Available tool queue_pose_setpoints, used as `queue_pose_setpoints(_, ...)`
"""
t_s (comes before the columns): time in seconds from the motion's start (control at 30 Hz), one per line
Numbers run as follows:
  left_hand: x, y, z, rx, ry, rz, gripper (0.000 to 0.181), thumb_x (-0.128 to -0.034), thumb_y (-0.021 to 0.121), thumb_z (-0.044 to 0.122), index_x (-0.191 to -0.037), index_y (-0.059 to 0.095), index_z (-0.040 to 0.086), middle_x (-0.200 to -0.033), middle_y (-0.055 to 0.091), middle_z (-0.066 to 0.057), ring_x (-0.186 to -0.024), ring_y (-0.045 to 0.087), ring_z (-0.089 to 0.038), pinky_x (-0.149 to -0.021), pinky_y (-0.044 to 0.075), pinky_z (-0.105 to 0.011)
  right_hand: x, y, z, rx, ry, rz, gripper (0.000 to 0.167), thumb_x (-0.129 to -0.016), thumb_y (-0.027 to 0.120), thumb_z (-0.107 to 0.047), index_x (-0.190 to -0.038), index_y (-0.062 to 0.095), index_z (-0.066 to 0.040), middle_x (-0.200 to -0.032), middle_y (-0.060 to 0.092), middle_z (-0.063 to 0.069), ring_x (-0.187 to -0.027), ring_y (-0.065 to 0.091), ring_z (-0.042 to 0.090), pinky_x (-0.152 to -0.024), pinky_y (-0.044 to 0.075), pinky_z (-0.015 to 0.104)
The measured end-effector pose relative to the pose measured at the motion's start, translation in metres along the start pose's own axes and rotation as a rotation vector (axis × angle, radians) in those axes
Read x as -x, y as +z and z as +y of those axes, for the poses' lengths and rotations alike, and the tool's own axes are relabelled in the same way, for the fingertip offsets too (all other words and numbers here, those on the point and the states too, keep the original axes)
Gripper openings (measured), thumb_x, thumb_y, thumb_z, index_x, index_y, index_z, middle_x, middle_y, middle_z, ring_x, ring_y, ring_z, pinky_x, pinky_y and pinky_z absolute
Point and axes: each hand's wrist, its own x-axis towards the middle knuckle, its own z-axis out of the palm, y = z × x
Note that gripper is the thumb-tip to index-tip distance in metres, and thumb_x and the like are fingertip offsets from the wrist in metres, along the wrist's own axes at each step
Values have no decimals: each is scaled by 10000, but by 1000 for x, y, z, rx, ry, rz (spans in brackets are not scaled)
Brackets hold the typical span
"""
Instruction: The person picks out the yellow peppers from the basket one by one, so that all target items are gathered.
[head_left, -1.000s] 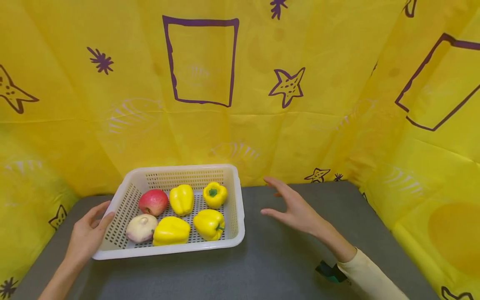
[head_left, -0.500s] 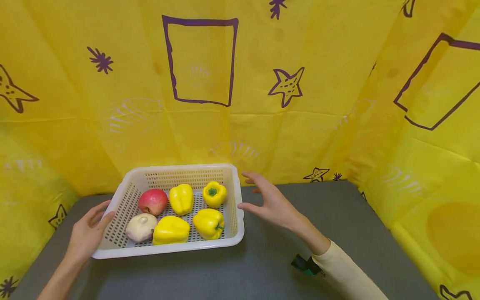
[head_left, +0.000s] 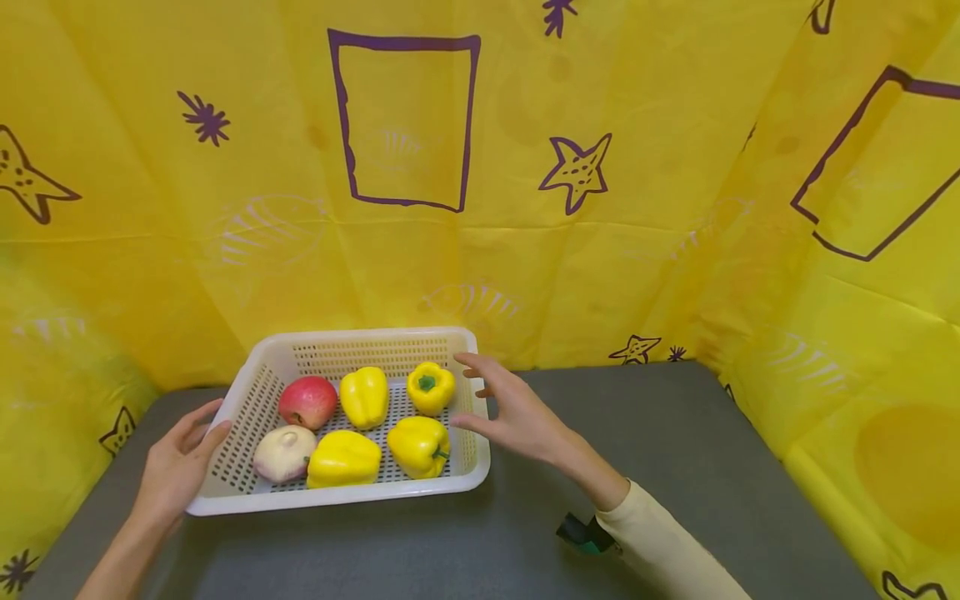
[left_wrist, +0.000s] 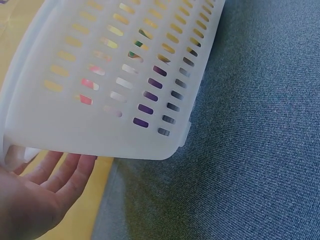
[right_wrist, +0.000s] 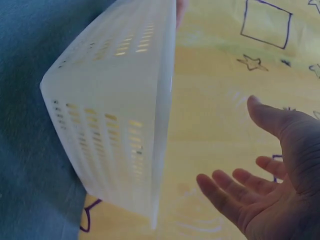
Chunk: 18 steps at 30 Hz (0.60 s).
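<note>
A white perforated basket holds a red apple-like fruit, a whitish, purple-tinged round vegetable and several yellow peppers. My left hand grips the basket's left rim, thumb on top; in the left wrist view its fingers lie under the edge of the basket. My right hand hovers at the right rim with thumb and fingers spread, near a pepper. The right wrist view shows a gap between that hand and the basket.
The basket stands on a dark grey tabletop, close to the yellow printed cloth behind it. More of this cloth hangs at both sides. A small black and green item is beside the right sleeve.
My right hand has moved left, from beyond the basket's right side to over its right rim, fingers still spread. My left hand and the basket's contents have stayed put.
</note>
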Motion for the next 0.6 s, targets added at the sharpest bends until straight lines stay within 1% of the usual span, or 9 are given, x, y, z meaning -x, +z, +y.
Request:
queue_pose_setpoints(0.1,0,0,0,-1,-8,5,705,-983,522,485,-1535,306,103,-1010,623,211,-733,648,-25,-592,544,-325,-3,7,-1,-26,-24,5,749,-852,783,-266,-1472,389,-120,-1451,466,31,-1230,522,185,-920,507,359)
queue_pose_setpoints(0.17,0,0,0,-1,-8,6,708,-981,524,486,-1534,308,102,-1008,621,218,-733,646,-20,-594,542,-319,-5,13,-2,-14,-33,-1,748,-850,784,-280,-1469,395,-123,-1446,467,7,-1240,507,165,-921,502,340)
queue_pose_setpoints(0.3,0,0,-1,7,-3,2,703,-979,530,484,-1536,311,114,-978,598,275,-731,651,-24,-592,542,-320,-8,25,-5,47,-17,-37,765,-845,784,-308,-1470,398,-94,-1476,439,17,-1281,483,164,-961,484,339)
queue_pose_setpoints(0.47,0,0,-1,7,-4,5,700,-978,532,487,-1535,316,122,-965,594,282,-725,651,-27,-589,541,-320,-10,38,-10,144,-8,-78,770,-849,774,-344,-1461,402,-61,-1491,424,54,-1360,422,195,-1059,410,364)
queue_pose_setpoints(0.53,0,0,-1,10,-3,6,699,-977,535,484,-1533,320,119,-953,587,294,-724,650,-25,-589,541,-317,-12,43,-11,168,-3,-90,772,-846,775,-352,-1458,405,-60,-1481,436,62,-1357,427,202,-1066,401,355)
queue_pose_setpoints(0.6,0,0,-1,18,-1,5,695,-977,538,479,-1532,323,120,-936,577,312,-724,649,-22,-589,541,-315,-13,47,-12,176,20,-105,770,-846,775,-351,-1457,406,-63,-1472,444,66,-1345,439,201,-1064,402,343)
